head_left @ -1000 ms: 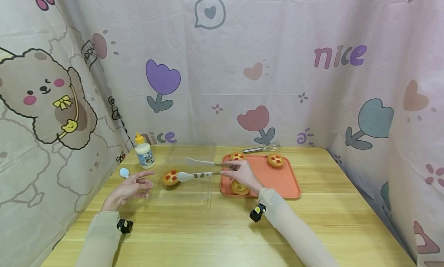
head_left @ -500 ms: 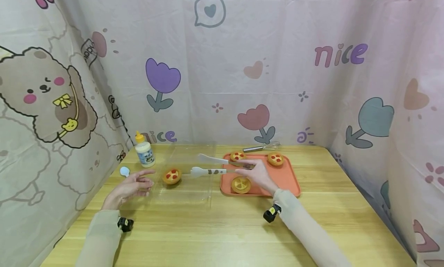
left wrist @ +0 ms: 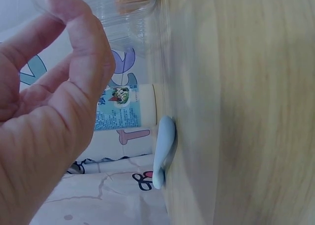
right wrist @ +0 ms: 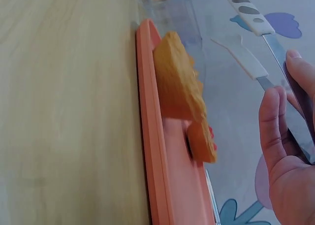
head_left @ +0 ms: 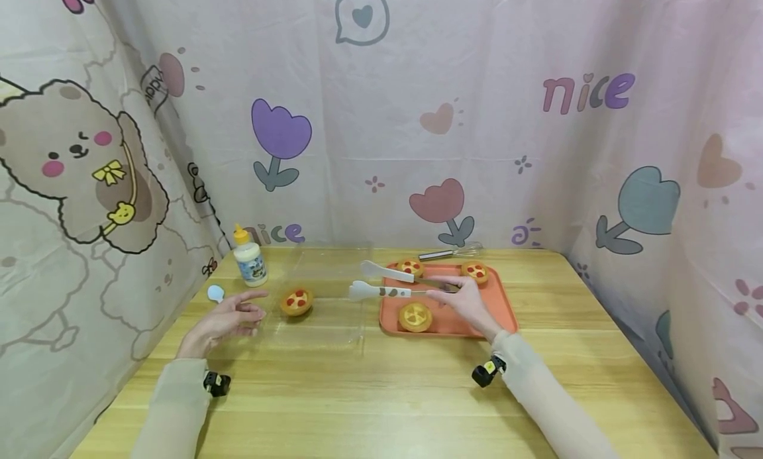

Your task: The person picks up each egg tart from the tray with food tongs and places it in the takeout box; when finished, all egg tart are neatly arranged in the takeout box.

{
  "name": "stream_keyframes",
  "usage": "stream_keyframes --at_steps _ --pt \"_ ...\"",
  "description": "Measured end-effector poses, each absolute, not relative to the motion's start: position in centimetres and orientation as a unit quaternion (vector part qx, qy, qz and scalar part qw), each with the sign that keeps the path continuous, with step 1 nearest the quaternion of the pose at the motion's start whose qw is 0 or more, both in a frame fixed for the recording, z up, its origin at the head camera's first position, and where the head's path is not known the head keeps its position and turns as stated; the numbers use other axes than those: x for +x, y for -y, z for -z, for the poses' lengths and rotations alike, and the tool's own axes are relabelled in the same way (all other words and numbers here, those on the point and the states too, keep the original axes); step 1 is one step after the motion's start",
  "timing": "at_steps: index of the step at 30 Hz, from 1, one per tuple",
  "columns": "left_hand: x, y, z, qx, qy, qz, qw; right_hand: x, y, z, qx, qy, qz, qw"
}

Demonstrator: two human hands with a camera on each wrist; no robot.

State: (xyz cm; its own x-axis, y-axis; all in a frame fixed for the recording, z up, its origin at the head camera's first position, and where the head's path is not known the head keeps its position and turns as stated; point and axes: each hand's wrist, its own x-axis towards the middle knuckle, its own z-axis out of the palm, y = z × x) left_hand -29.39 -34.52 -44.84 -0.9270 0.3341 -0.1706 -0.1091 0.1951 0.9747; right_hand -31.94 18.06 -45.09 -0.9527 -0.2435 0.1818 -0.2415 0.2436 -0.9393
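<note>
My right hand (head_left: 465, 300) holds a pair of tongs (head_left: 381, 291) by the metal arms, between thumb and fingers. The tongs' white tips stand spread apart above the orange tray (head_left: 456, 325), pointing left, with nothing between them. Below them a small tart (head_left: 415, 317) with a plain yellow top sits in the tray. Within the clear plastic box (head_left: 322, 340) at the left lies a pizza-topped tart (head_left: 296, 302). My left hand (head_left: 223, 323) hovers at the box's left side, fingers loosely bent; whether a fingertip touches the box I cannot tell.
Two more pizza-topped tarts, one left (head_left: 410, 269) and one right (head_left: 475, 272), sit at the tray's back. Behind it lies a whisk (head_left: 450, 254). A yellow-capped bottle (head_left: 250, 263) and a pale blue spoon (left wrist: 165, 144) are beyond my left hand. Patterned curtains surround the table.
My right hand and the tongs have moved right, away from the tart in the clear box, which stays there. The left hand has kept its place.
</note>
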Motion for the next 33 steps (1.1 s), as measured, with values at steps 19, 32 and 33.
stream_keyframes --at_steps 19,32,33 --pt "-29.1 34.8 44.8 0.074 -0.76 -0.622 0.175 -31.6 -23.1 45.1 -0.122 -0.814 0.568 -0.005" --pt "-29.2 34.3 44.7 0.067 -0.763 -0.62 0.172 -29.9 -26.1 44.0 -0.135 -0.843 0.52 0.012" --pt "-29.2 34.3 44.7 0.068 -0.763 -0.619 0.172 -29.6 -26.2 43.7 -0.136 -0.846 0.516 0.012"
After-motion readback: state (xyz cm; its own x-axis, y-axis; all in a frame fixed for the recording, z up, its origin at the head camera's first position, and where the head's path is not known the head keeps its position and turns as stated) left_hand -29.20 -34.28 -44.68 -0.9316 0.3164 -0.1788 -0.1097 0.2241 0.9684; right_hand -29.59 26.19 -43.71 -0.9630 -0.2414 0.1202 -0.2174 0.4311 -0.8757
